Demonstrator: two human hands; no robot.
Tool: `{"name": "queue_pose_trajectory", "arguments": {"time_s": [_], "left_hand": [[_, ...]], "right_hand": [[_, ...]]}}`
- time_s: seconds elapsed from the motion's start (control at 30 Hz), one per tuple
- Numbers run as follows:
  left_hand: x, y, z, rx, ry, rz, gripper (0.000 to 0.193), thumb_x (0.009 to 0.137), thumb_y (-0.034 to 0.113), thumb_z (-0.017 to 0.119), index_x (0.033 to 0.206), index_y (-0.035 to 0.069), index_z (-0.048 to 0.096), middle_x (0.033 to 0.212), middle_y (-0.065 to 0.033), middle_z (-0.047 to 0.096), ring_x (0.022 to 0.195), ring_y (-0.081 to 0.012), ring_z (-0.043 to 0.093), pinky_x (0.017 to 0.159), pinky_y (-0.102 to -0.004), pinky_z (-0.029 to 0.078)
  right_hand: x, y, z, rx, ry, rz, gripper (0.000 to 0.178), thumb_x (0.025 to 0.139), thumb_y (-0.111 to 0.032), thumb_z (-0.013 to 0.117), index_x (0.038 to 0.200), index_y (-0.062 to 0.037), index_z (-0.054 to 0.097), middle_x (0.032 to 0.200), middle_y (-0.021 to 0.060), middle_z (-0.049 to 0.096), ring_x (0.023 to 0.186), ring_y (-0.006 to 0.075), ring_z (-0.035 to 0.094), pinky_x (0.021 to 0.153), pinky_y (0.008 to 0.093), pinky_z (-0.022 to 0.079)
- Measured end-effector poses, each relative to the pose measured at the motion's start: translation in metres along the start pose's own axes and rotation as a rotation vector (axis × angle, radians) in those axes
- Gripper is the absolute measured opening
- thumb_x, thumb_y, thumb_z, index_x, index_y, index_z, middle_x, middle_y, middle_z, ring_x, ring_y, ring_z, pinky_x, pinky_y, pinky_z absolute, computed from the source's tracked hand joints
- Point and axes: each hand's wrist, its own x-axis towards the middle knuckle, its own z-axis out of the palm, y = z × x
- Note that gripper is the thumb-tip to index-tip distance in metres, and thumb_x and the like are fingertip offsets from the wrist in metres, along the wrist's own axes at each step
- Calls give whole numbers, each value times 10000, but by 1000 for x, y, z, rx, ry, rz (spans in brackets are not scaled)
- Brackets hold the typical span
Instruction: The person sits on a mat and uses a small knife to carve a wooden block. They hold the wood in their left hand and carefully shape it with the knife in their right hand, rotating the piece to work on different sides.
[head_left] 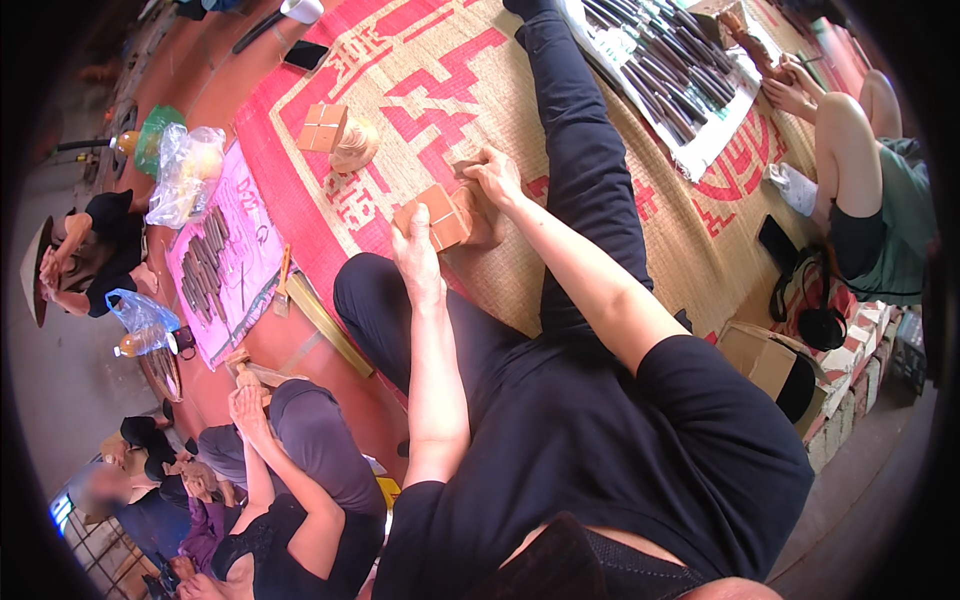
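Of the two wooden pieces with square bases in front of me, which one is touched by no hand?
The upper-left wooden piece, lying on the mat; the other piece is gripped by the left hand.

Lighting's looking pretty bright over the mat (440, 150); the white sheet (712, 148) is nearly washing out; the clear plastic bag (188, 178) is throwing glints; the black shirt (600, 440) is running dark; fisheye's bending the brick ledge (850, 390), corners are going black; one head (103, 487) lower left is showing blurred.
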Motion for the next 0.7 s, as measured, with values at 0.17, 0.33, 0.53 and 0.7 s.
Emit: {"name": "queue_pose_trajectory", "arguments": {"time_s": [0.17, 0.33, 0.53, 0.7], "left_hand": [[-3, 3, 2, -21, -29, -44, 470, 949, 284, 616, 1280, -22, 483, 1156, -99, 591, 1033, -176, 591, 896, -322, 486], [-2, 5, 8, 1, -9, 4, 449, 944, 277, 624, 1263, -14, 502, 1123, -81, 608, 990, -162, 611, 858, -304, 505], [-1, 4, -5, -68, -19, -31, 442, 941, 267, 627, 1262, -11, 504, 1107, -74, 618, 985, -158, 618, 854, -299, 510], [-4, 4, 5, -35, 5, -2, 424, 945, 262, 621, 1267, 9, 507, 1150, -77, 601, 1026, -154, 597, 900, -309, 484]], "right_hand": [[-40, 8, 10, 149, 43, -103, 315, 693, -292, 742, 807, -23, 624, 881, 178, 643, 898, 346, 618, 766, 423, 473], [-19, 5, 0, -30, 156, 27, 289, 716, -278, 748, 806, -29, 634, 886, 166, 659, 861, 317, 639, 756, 402, 479], [-44, 11, 3, 404, -175, -53, 206, 711, -152, 753, 830, -21, 647, 860, 129, 661, 869, 263, 646, 775, 369, 485], [-35, 13, -1, 56, 43, -202, 196, 700, -134, 746, 781, -14, 615, 812, 143, 672, 753, 275, 650, 694, 361, 497]]}}
